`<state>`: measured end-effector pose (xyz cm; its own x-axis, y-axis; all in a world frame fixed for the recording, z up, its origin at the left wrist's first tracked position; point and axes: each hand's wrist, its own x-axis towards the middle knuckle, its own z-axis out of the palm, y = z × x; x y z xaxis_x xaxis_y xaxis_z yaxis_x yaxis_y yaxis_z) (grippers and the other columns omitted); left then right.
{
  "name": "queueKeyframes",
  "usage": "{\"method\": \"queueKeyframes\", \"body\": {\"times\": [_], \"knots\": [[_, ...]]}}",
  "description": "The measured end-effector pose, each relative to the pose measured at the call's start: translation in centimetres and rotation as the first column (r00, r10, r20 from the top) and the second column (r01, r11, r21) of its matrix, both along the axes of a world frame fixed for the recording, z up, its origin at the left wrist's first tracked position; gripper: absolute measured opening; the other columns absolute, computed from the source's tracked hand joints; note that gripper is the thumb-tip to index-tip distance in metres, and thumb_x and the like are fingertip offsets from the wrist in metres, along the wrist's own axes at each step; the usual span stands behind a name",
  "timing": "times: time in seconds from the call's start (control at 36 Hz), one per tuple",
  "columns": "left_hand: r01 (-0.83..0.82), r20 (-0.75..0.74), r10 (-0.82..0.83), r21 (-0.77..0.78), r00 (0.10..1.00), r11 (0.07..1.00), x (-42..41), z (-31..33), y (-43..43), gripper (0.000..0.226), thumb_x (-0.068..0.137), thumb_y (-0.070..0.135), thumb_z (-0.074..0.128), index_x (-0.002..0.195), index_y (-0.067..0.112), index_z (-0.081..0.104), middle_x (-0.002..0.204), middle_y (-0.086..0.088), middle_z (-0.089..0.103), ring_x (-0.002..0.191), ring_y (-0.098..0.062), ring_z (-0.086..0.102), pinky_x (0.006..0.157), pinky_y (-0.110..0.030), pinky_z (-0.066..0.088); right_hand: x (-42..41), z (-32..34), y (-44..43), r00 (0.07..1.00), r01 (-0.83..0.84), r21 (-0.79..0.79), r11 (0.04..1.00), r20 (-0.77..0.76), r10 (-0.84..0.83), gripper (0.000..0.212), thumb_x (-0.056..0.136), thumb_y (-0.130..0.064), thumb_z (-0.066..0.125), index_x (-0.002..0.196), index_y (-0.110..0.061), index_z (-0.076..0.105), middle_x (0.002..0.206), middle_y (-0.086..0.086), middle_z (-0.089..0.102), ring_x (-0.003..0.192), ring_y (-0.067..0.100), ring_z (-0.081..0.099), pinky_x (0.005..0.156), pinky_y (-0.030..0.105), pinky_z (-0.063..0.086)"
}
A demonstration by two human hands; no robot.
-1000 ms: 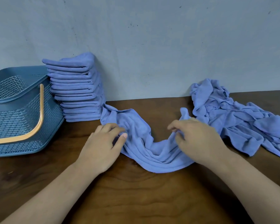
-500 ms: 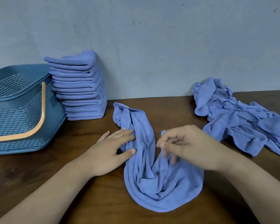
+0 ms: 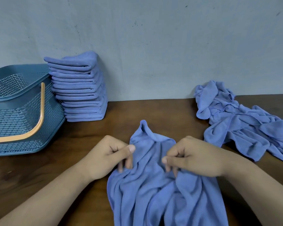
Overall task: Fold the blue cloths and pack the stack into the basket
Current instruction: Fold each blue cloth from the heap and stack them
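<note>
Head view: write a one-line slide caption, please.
Left hand and right hand grip a crumpled blue cloth on the table; folded stack and basket at left, unfolded pile at right.

Bare counter (image 3: 153, 111) lay open at 12 o'clock, up to the wall (image 3: 153, 46). The folded stack (image 3: 78, 88) and basket (image 3: 23, 115) blocked 10 to 11 o'clock, the loose pile (image 3: 243, 124) crowded 2 o'clock, and the blue cloth (image 3: 153, 193) covered 6 o'clock.

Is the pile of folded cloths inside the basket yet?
No, the stack of folded cloths stands on the table beside the basket, not in it.
</note>
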<state>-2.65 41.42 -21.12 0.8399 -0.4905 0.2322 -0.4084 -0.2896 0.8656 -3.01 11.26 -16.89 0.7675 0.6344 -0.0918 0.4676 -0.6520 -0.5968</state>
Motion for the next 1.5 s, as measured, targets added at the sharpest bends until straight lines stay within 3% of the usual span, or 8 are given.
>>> {"method": "queueKeyframes", "body": {"times": [0.36, 0.61, 0.72, 0.94, 1.17, 1.31, 1.39, 1.5], "knots": [[-0.328, 0.371, 0.158, 0.457, 0.915, 0.827, 1.0, -1.3, -1.1, 0.04, 0.085, 0.073, 0.066, 0.115, 0.047, 0.064, 0.108, 0.033, 0.055, 0.103, 0.0, 0.052, 0.089, -0.022, 0.043, 2.7, -4.7, 0.1, 0.895, 0.046, -0.091, 0.995, 0.446, -0.001, 0.035, 0.101, -0.055, 0.048, 0.131, -0.05, 0.066, 0.15, -0.034, 0.041, 0.141, -0.003, 0.034, 0.111, 0.039, 0.04], [-0.382, 0.013, 0.382, 0.034, 0.924, 0.924, 1.5, -0.8, -0.7, 0.01, 0.094, 0.022, 0.08, 0.091, 0.023, 0.07, 0.09, -0.001, 0.071, 0.079, -0.016, 0.063, 0.078, -0.026, 0.051, 4.4, -6.0, 0.1, 0.892, 0.247, 0.269, 0.931, 0.312, -0.327, 0.049, 0.104, -0.025, 0.061, 0.152, -0.028, 0.052, 0.134, -0.021, 0.056, 0.098, -0.005, 0.059, 0.086, 0.012, 0.042], [-0.549, -0.046, 0.547, -0.113, 0.836, 0.828, 2.1, -0.6, -0.2, 0.013, 0.098, 0.018, 0.075, 0.094, 0.028, 0.066, 0.092, 0.0, 0.072, 0.082, -0.018, 0.067, 0.079, -0.038, 0.053, 5.0, -6.0, -0.7, 0.752, 0.486, 0.195, 0.852, 0.405, -0.521, 0.048, 0.103, -0.036, 0.057, 0.15, -0.029, 0.052, 0.136, -0.013, 0.06, 0.117, 0.013, 0.052, 0.102, 0.039, 0.047], [-0.731, 0.124, 0.722, 0.066, 0.681, 0.679, 2.8, -0.9, 1.8, 0.038, 0.098, 0.016, 0.068, 0.127, 0.037, 0.054, 0.125, 0.012, 0.055, 0.098, -0.005, 0.062, 0.078, -0.015, 0.043, 5.0, -6.0, -1.2, 0.747, 0.524, 0.037, 0.851, 0.46, -0.48, 0.048, 0.103, -0.035, 0.057, 0.15, -0.038, 0.051, 0.156, -0.013, 0.046, 0.145, 0.016, 0.034, 0.113, 0.04, 0.036], [-0.596, 0.403, 0.44, 0.503, 0.803, 0.626, -0.1, 1.1, -0.1, 0.028, 0.093, 0.064, 0.054, 0.09, 0.038, 0.062, 0.088, 0.019, 0.063, 0.086, -0.002, 0.06, 0.076, -0.036, 0.055, 4.1, -6.3, -0.6, 0.913, 0.28, -0.171, 0.945, 0.352, -0.206, 0.064, 0.1, -0.074, 0.032, 0.158, -0.048, 0.036, 0.171, -0.017, 0.025, 0.156, 0.003, 0.022, 0.127, 0.04, 0.02], [-0.412, 0.294, 0.29, 0.676, 0.911, 0.611, 0.8, -0.2, 0.8, 0.07, 0.089, 0.085, 0.037, 0.148, 0.047, 0.042, 0.151, 0.031, 0.044, 0.142, 0.0, 0.041, 0.119, -0.036, 0.037, 5.6, -5.9, -2.2, 0.893, 0.409, -0.209, 0.888, 0.292, -0.343, 0.059, 0.105, -0.065, 0.032, 0.162, -0.048, 0.027, 0.173, -0.024, 0.011, 0.16, 0.002, 0.006, 0.129, 0.05, 0.005], [-0.368, 0.206, 0.312, 0.656, 0.927, 0.659, 2.1, -1.5, 1.8, 0.081, 0.094, 0.082, 0.035, 0.165, 0.048, 0.015, 0.169, 0.032, 0.006, 0.16, 0.002, -0.001, 0.132, -0.043, 0.008, 6.5, -6.5, -3.0, 0.833, 0.495, -0.149, 0.856, 0.362, -0.418, 0.058, 0.107, -0.059, 0.039, 0.162, -0.041, 0.031, 0.172, -0.018, 0.02, 0.161, 0.01, 0.01, 0.128, 0.05, 0.013], [-0.586, 0.395, 0.433, 0.518, 0.81, 0.624, 3.0, -1.1, 2.8, 0.063, 0.098, 0.062, 0.05, 0.156, 0.041, 0.04, 0.163, 0.018, 0.039, 0.153, -0.015, 0.034, 0.124, -0.05, 0.032, 6.1, -5.9, -3.0, 0.8, 0.441, 0.053, 0.896, 0.43, -0.419, 0.048, 0.101, -0.037, 0.064, 0.147, -0.031, 0.055, 0.146, -0.011, 0.054, 0.137, 0.018, 0.048, 0.109, 0.039, 0.043]]}}
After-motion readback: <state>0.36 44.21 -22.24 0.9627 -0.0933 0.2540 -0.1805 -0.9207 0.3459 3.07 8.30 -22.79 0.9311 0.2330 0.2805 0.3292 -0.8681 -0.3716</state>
